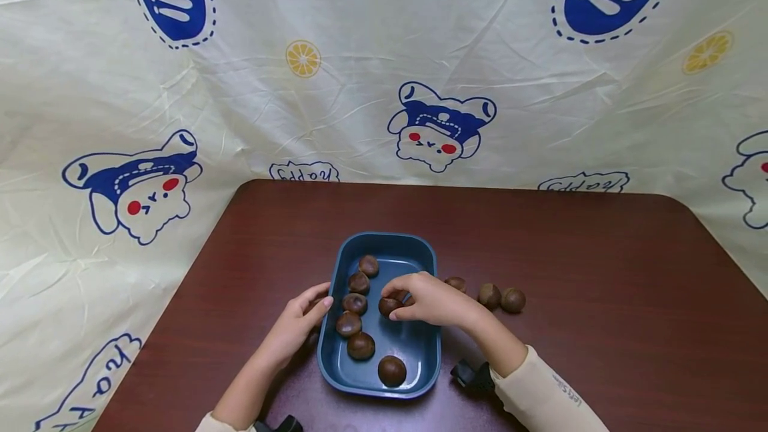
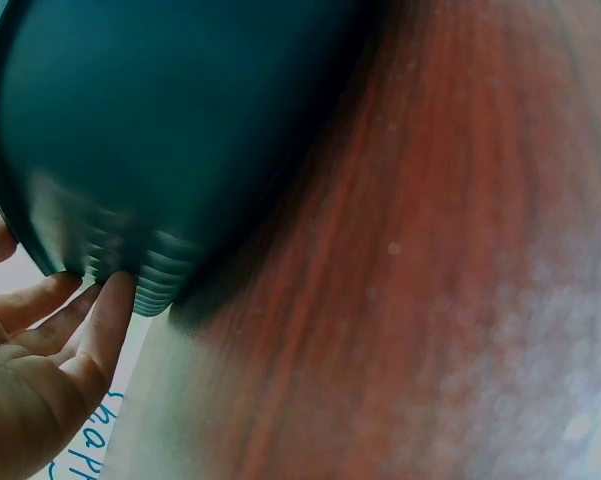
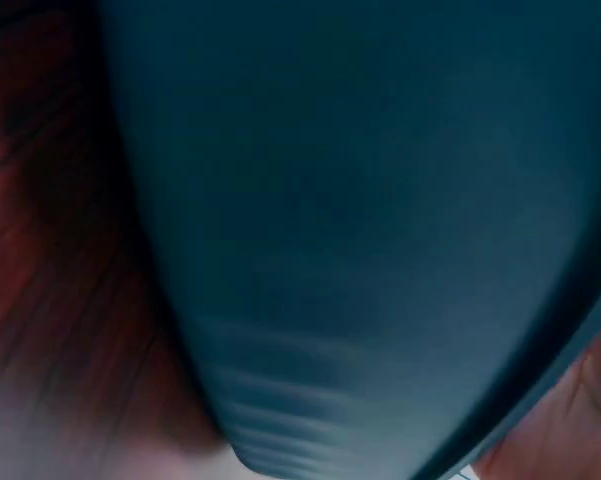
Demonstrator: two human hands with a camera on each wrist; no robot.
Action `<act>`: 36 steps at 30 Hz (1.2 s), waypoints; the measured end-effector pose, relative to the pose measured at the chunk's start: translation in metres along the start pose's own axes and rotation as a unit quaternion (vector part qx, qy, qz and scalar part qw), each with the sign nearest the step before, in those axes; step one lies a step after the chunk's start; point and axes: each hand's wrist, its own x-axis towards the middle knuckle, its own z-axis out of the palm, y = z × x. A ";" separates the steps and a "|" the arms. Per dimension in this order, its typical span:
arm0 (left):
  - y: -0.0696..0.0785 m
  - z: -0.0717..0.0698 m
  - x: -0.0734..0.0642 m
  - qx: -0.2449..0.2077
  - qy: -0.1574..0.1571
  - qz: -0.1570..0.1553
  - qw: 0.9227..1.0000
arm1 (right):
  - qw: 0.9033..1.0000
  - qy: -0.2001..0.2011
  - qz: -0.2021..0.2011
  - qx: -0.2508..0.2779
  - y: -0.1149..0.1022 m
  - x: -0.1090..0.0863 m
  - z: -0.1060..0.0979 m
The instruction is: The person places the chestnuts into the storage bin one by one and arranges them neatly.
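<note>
My right hand reaches over the right rim into a blue rectangular tray and pinches a brown chestnut between thumb and fingers. Behind those fingers another chestnut is partly hidden. My left hand rests at the tray's left side; in the left wrist view its nearly straight fingers touch the ribbed outer wall. Several chestnuts form a rough column along the left inside of the tray, and one chestnut sits alone near its front. The right wrist view is mostly filled by the tray's outer wall.
On the dark red-brown table, to the right of the tray, lie two chestnuts side by side and a third chestnut partly covered by my right hand. A white printed cloth hangs behind the table's far edge.
</note>
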 end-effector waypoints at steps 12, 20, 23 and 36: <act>0.001 0.001 0.000 0.005 0.008 -0.004 1.000 | 0.996 -0.054 0.004 -0.074 -0.004 0.011 0.011; 0.000 0.002 -0.001 0.006 0.012 -0.007 1.000 | 0.996 -0.073 0.015 -0.040 -0.004 0.014 0.013; 0.000 0.002 -0.001 0.005 0.012 -0.008 1.000 | 0.996 -0.083 0.020 -0.031 -0.005 0.014 0.013; 0.000 0.002 0.000 0.013 0.017 -0.008 1.000 | 0.999 -0.029 0.012 0.011 -0.006 -0.002 -0.002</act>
